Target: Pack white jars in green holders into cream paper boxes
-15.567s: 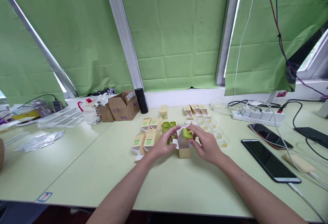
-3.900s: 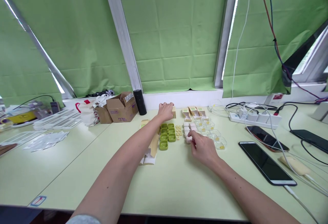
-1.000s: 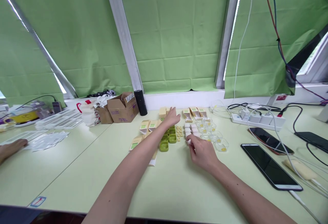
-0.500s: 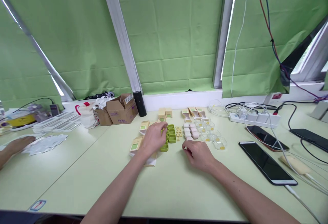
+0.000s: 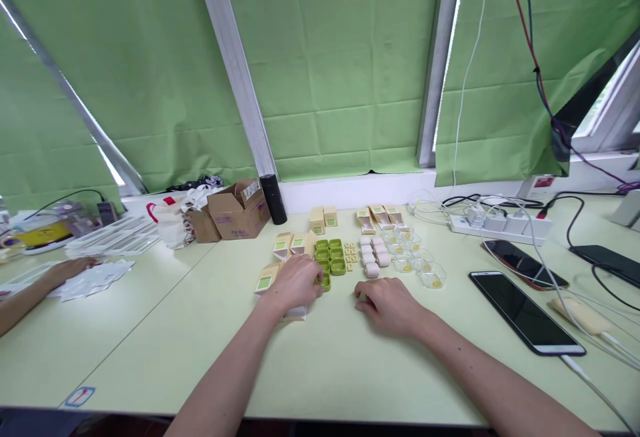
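Note:
My left hand (image 5: 296, 282) is closed at the nearest of several small green square containers (image 5: 338, 266), its fingertips on that container's left side. Part of the container is hidden behind the fingers. My right hand (image 5: 387, 304) rests on the table with its fingers curled; something small and yellowish may be in them, but I cannot make it out. Just beyond it stand pale pink rounded blocks (image 5: 383, 259) in two columns. Tiny yellow pieces (image 5: 350, 258) lie between them and the green containers. Clear plastic cups (image 5: 433, 276) with yellow spots are to the right.
Open paper boxes with green labels (image 5: 283, 244) lie around my left hand, with more (image 5: 379, 216) at the back. A phone (image 5: 525, 310), cables and a power strip (image 5: 500, 227) are right. Cardboard box (image 5: 243, 214) and black cylinder (image 5: 273, 200) stand back left. A co-worker's hand (image 5: 70, 269) touches white papers.
My left hand has come down and toward me, onto the nearest green container. My right hand has stayed nearly in place. The co-worker's hand has shifted right over the papers.

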A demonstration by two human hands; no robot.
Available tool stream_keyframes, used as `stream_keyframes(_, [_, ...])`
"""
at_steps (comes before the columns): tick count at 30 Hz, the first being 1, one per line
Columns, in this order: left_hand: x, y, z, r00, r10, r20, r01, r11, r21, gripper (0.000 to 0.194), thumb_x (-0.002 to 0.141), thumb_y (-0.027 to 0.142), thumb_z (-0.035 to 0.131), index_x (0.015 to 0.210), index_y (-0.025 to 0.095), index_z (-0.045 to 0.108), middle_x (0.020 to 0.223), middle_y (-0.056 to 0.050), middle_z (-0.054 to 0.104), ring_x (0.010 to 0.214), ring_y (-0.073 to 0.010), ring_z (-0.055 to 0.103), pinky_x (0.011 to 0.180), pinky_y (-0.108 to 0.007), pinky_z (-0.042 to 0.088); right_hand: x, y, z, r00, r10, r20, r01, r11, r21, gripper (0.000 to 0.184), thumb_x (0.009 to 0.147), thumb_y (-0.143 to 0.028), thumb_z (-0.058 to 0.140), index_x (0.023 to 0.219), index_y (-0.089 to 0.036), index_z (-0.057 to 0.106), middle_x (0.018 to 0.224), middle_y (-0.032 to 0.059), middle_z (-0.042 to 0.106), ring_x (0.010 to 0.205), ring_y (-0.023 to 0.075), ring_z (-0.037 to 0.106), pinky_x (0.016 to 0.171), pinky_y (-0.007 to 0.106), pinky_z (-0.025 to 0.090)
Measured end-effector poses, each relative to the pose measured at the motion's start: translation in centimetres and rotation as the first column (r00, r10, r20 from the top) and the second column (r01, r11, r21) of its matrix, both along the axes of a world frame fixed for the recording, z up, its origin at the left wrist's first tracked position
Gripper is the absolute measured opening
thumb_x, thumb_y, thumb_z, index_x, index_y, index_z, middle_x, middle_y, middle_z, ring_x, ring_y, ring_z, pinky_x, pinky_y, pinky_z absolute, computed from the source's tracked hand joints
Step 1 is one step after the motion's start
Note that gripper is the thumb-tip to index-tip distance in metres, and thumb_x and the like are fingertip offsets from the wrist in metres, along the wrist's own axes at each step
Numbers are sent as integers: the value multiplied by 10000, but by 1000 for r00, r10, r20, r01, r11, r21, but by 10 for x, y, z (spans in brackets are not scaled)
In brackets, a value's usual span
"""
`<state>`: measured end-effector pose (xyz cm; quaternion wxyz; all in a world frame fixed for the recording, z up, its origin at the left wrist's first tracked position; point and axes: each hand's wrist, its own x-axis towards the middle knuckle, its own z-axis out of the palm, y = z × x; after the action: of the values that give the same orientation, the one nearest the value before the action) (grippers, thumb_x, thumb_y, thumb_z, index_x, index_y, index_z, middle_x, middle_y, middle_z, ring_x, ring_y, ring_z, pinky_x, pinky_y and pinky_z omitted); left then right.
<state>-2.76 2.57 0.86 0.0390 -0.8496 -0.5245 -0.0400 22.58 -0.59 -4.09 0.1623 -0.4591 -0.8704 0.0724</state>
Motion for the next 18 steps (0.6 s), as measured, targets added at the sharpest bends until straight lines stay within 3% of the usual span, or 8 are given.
stream_keyframes(5, [6, -3, -1, 993, -38, -110, 38, 999, 0, 128, 743, 165, 688, 629, 222, 696, 726, -93, 714, 813, -302, 676, 771, -392, 437, 1, 3, -1, 1000, -17, -4, 17, 1000, -5, 223, 983, -299, 613, 1185, -243, 688, 887, 35, 787, 773, 221, 699, 630, 296, 270])
stream_keyframes(8, [11, -6, -1, 988, -75, -138, 77, 997, 5, 177, 705, 86, 644, 578, 209, 641, 653, -82, 674, 766, -285, 653, 723, -379, 388, 1, 5, -3, 999, -37, -21, 37, 999, 1, 252, 982, -296, 598, 1214, -245, 682, 929, 43, 792, 798, 234, 711, 644, 302, 290])
stream_keyframes(12, [21, -10, -6, 987, -119, -109, 123, 992, 28, 184, 698, 52, 633, 595, 204, 638, 656, -75, 672, 732, -266, 631, 697, -378, 353, 2, 8, -4, 998, -54, -43, 55, 998, 27, 275, 966, -271, 611, 1235, -244, 659, 956, 42, 788, 842, 234, 716, 649, 306, 307])
stream_keyframes(18, [40, -19, -28, 972, -234, 3, 231, 962, 149, 161, 758, 75, 663, 661, 202, 641, 677, -83, 673, 771, -276, 624, 760, -416, 378, 3, 10, -6, 995, -51, -86, 60, 993, 97, 367, 923, -215, 659, 1287, -230, 608, 1034, 59, 762, 914, 246, 702, 670, 318, 384])
